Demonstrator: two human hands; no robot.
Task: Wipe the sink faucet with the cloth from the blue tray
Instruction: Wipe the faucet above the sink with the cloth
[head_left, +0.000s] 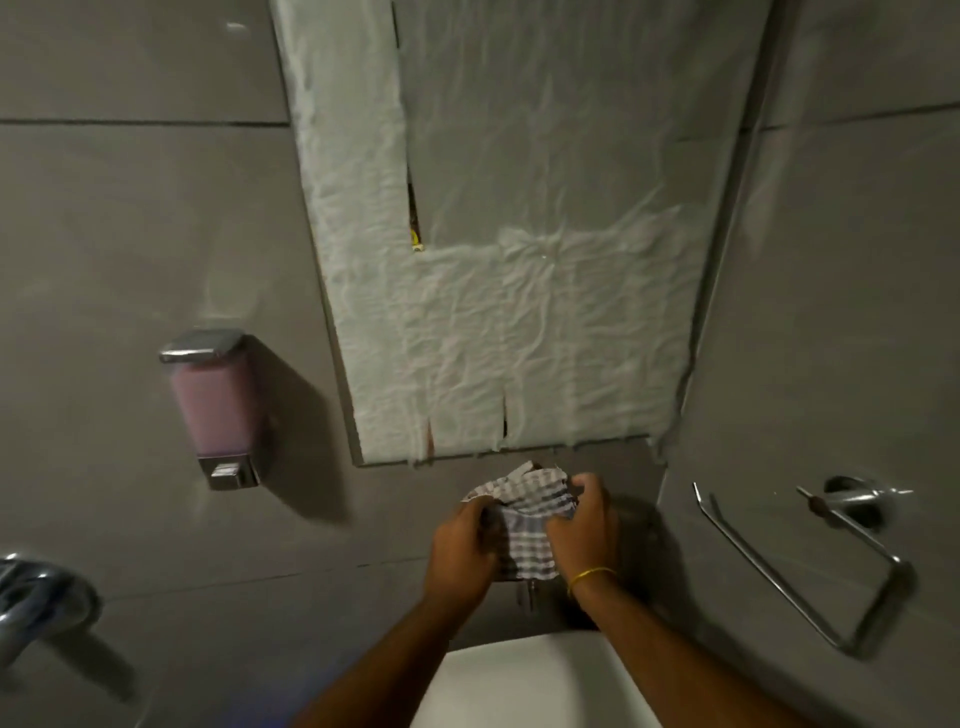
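A white-and-grey checked pattern is shown on the cloth (524, 525) at lower centre. A yellow band (592, 576) is worn on the right wrist. Pale pink liquid is seen in the soap dispenser (215, 410) at left, capped in shiny chrome. The wall tiles (130, 234) are coloured dull grey. White is shown by the sink (524, 680) at the bottom and by the crinkled sheet (519, 338) at upper centre. The towel bar (800, 571) at right is finished in chrome.

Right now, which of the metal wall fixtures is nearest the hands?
The bent towel bar on the right wall, beside the right hand. The soap dispenser and left chrome fitting sit farther away.
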